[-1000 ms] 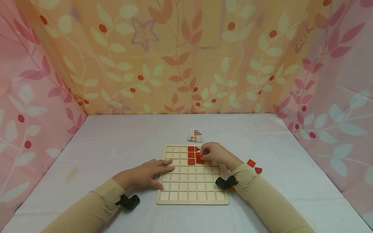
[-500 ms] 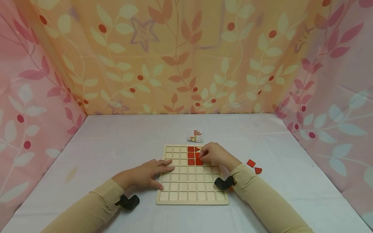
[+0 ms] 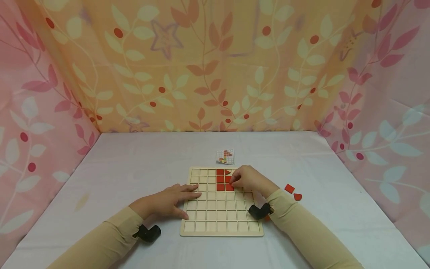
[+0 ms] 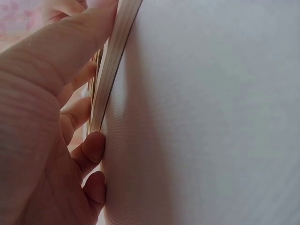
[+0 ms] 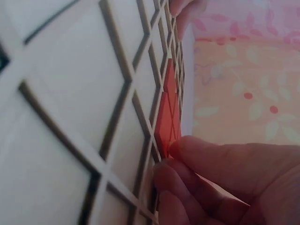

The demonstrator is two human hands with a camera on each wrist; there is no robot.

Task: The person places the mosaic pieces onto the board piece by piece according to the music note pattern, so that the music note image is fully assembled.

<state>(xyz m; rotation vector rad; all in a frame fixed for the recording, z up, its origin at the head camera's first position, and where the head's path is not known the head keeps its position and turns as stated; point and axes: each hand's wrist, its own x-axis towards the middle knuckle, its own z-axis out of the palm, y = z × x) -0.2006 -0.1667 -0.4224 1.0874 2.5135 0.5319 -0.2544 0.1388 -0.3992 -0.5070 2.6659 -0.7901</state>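
Observation:
A wooden grid board (image 3: 221,233) lies on the white table, with several red square tiles (image 3: 220,179) and a red triangle tile (image 3: 227,172) in its upper cells. My right hand (image 3: 250,178) is over the board's upper right part. Its thumb and curled fingers pinch the edge of a red square tile (image 5: 164,124), which lies in or on a cell of the third row. My left hand (image 3: 168,201) rests along the board's left edge, fingers spread on the wood and thumb (image 4: 61,47) against the side.
A small printed pattern card (image 3: 225,157) lies behind the board. To the right are a loose red square (image 3: 289,188) and a red rounded piece (image 3: 298,197). An orange piece (image 3: 267,218) is partly hidden under the right wrist. Patterned cloth (image 3: 208,74) surrounds the table's back and sides.
The red square tile under my right fingers has gone from overlapping the grid lines to lining up with its cell. My right hand shifted only slightly; my left hand stayed put.

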